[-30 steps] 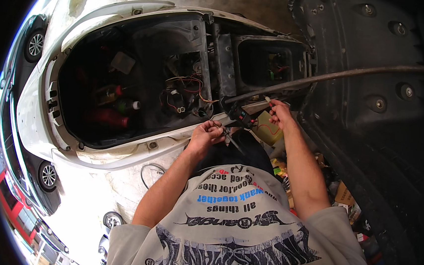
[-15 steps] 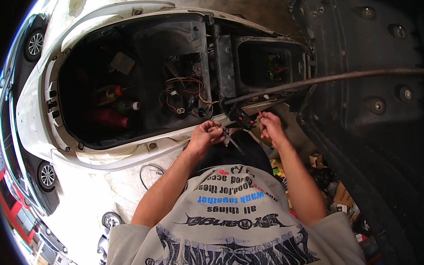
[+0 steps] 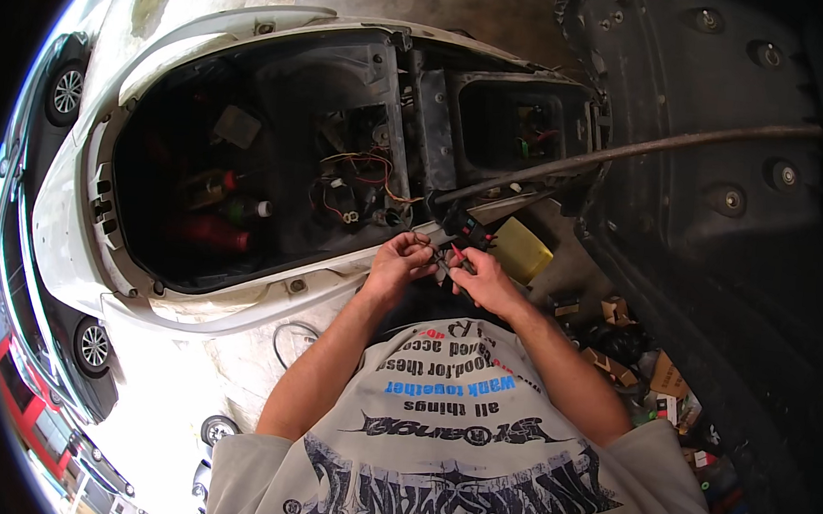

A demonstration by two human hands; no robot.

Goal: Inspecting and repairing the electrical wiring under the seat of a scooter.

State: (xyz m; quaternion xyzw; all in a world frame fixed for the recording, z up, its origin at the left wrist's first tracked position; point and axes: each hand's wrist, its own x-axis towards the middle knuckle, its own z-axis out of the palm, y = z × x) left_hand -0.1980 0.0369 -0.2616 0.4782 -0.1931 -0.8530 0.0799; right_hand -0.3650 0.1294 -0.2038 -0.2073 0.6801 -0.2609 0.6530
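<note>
Close together beside the near rim of an open white scooter body point(image 3: 233, 313), both my hands work in front of my shirt. My left hand point(image 3: 399, 268) is closed in a pinch on a thin dark wire point(image 3: 418, 246). Right beside it, my right hand point(image 3: 489, 284) is closed round a slim tool with a red tip point(image 3: 457, 251), its exact kind too small to make out. Just above them sits a black device point(image 3: 474, 229) with red and blue parts. Loose red and yellow wires point(image 3: 373, 160) lie in the scooter's opening.
Bottles point(image 3: 246, 209) lie in the dark storage bay. The raised black seat underside point(image 3: 676, 94) fills the right, and a rusty rod point(image 3: 652, 148) reaches across to it. A yellow container point(image 3: 526, 251) stands past my right hand, near cardboard boxes point(image 3: 668, 376).
My right hand has come left and nearer to me with the red-tipped tool, up to my left hand. The yellow container now shows more fully. My left hand has hardly moved.
</note>
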